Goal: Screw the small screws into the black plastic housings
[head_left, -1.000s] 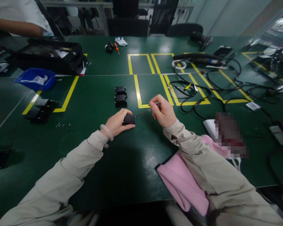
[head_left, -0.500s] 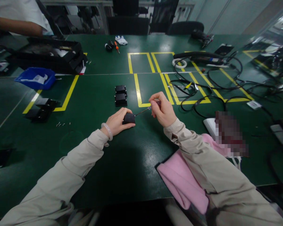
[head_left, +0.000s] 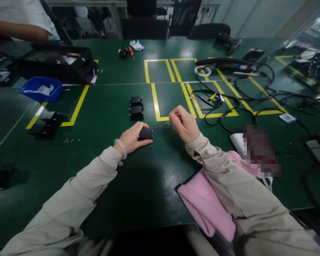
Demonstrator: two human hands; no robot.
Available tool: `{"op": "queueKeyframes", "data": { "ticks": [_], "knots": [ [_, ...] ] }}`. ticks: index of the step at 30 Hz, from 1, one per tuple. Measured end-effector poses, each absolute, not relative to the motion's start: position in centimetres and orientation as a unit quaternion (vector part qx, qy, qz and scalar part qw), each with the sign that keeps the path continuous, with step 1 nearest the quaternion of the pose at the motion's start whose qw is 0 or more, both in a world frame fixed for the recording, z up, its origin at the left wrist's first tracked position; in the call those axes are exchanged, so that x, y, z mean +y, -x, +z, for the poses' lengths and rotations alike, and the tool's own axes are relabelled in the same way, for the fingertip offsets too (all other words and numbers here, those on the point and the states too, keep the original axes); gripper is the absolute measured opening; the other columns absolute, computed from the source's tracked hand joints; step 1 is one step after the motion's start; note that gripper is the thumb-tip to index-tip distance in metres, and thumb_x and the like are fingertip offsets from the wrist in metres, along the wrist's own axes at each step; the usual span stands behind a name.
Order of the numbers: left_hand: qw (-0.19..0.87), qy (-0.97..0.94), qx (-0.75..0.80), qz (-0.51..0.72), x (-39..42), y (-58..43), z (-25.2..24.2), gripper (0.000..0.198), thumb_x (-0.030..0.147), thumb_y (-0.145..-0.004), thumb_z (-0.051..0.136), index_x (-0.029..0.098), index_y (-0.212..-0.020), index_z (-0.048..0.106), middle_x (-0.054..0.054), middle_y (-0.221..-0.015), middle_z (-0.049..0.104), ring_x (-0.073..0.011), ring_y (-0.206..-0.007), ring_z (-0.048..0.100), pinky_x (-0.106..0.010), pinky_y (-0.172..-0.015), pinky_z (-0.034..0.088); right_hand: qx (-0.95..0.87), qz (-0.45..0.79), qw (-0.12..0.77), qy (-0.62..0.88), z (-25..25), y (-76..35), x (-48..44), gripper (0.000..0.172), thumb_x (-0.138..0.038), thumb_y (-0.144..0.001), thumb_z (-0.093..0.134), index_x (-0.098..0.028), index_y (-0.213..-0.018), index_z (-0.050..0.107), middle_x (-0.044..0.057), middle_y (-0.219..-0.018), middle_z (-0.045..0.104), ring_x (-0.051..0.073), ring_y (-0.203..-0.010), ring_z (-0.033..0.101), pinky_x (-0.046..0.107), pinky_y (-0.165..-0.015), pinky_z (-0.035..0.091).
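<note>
My left hand (head_left: 133,138) is closed around a small black box (head_left: 146,134), holding it down on the green table. In my right hand (head_left: 185,123) is a screwdriver (head_left: 161,125), gripped by its dark handle. Its thin shaft slants down to the left, and the tip meets the box's right edge, where a small screw seems to sit. Two similar black boxes (head_left: 136,112) stand together just beyond my left hand. Several small screws (head_left: 68,141) lie loose to the left, near more black parts (head_left: 44,125).
A blue bin (head_left: 41,89) and black trays (head_left: 69,64) stand at the left, near a person's arm (head_left: 21,30). Black cables (head_left: 221,117) sprawl on the right. A pink cloth (head_left: 205,206) lies beneath my right forearm. An orange screwdriver (head_left: 131,53) and white glove (head_left: 137,45) lie farther back.
The fingers of my right hand have shifted slightly around the screwdriver's handle. My left hand and the black box stay in place.
</note>
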State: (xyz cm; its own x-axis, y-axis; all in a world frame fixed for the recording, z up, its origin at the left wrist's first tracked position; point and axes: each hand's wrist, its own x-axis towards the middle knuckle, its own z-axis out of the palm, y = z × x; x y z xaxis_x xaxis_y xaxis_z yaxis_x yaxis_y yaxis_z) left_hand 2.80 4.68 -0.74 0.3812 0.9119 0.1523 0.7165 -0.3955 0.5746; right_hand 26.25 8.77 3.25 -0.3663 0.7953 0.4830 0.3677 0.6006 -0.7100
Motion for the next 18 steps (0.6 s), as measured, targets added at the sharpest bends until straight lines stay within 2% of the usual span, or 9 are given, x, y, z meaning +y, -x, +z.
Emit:
{"op": "queueKeyframes", "data": {
  "ticks": [5,8,13,18],
  "knots": [
    [0.213,-0.804,0.505,0.228,4.71,-2.77,-0.75,0.042,0.048,-0.084,0.070,0.021,-0.111,0.053,-0.006,-0.110,0.060,-0.0261,-0.102,0.062,-0.039,-0.086,0.048,-0.780,0.265,0.428,0.372,3.08,-26.26,8.70,0.007,-0.027,-0.096,0.041,-0.022,-0.097,0.046,-0.005,-0.069,0.051,0.009,-0.056,0.049,0.026,-0.060,0.039],
    [0.214,-0.804,0.505,0.228,4.72,-2.79,-0.74,0.042,0.047,-0.083,0.070,0.021,-0.111,0.054,-0.007,-0.111,0.060,-0.0263,-0.102,0.062,-0.039,-0.086,0.048,-0.786,0.265,0.423,0.364,3.24,-26.26,8.59,0.006,-0.026,-0.095,0.043,-0.022,-0.095,0.047,-0.005,-0.069,0.052,0.009,-0.057,0.049,0.026,-0.059,0.039],
    [0.211,-0.805,0.503,0.233,4.73,-2.80,-0.77,0.042,0.046,-0.083,0.070,0.021,-0.111,0.054,-0.006,-0.110,0.061,-0.0263,-0.102,0.062,-0.038,-0.086,0.048,-0.787,0.258,0.421,0.369,3.43,-26.28,8.64,0.024,-0.040,-0.097,0.046,-0.022,-0.080,0.045,-0.005,-0.063,0.048,0.009,-0.056,0.048,0.026,-0.059,0.037],
    [0.212,-0.804,0.506,0.227,4.72,-2.84,-0.59,0.042,0.047,-0.082,0.070,0.020,-0.111,0.054,-0.006,-0.110,0.061,-0.0261,-0.101,0.062,-0.038,-0.086,0.048,-0.781,0.271,0.428,0.365,3.19,-26.18,8.57,0.012,-0.031,-0.097,0.040,-0.021,-0.097,0.047,-0.004,-0.069,0.053,0.011,-0.059,0.053,0.027,-0.062,0.040]
  ]
}}
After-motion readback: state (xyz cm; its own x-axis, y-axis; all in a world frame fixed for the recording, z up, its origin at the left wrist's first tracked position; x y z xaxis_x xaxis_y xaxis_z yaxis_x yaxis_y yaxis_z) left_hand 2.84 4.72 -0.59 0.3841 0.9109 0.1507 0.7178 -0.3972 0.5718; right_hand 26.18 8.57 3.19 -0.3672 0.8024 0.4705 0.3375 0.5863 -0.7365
